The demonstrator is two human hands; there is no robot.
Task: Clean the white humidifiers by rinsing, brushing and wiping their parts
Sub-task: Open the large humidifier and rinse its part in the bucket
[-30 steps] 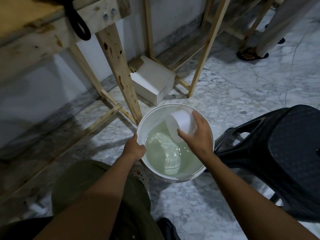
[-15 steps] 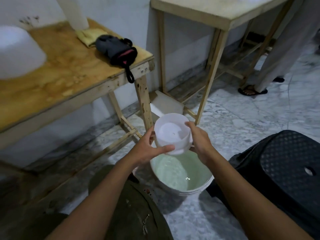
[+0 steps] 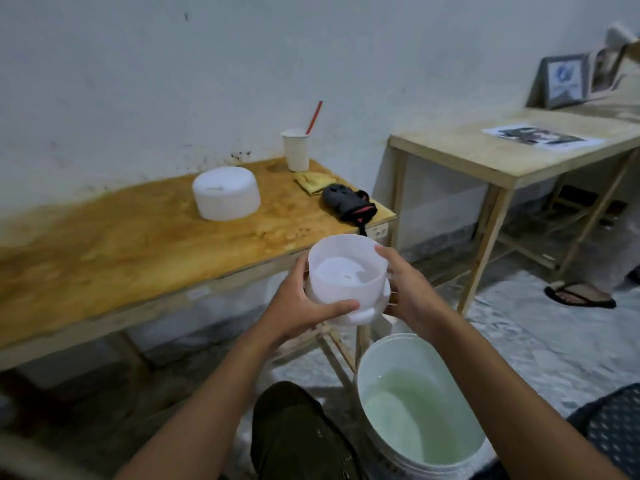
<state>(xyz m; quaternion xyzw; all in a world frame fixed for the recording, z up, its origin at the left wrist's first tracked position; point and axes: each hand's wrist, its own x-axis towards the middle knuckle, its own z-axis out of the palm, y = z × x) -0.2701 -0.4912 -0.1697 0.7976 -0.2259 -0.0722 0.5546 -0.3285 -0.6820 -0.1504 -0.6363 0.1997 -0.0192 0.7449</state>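
Observation:
I hold a white humidifier tank [image 3: 346,275] upright in front of me, its open top toward the camera, above the floor and beside the table's front edge. My left hand [image 3: 298,303] grips its left side with the thumb across the front. My right hand [image 3: 408,289] grips its right side. A white humidifier cover [image 3: 225,192] sits dome-up on the wooden table [image 3: 121,251]. Below to the right stands a white bucket [image 3: 388,348] holding pale green water.
On the table's far end stand a white paper cup [image 3: 296,149] with a red stick, a yellow cloth [image 3: 313,181] and a black pouch [image 3: 348,202]. A second wooden table [image 3: 502,157] stands right. A black stool [image 3: 613,424] is at the lower right. A person's sandalled foot [image 3: 580,294] is on the floor.
The tank came up out of the bucket's water. My left hand left the bucket rim and took the tank's side. Both hands raised it toward table height as my view lifted.

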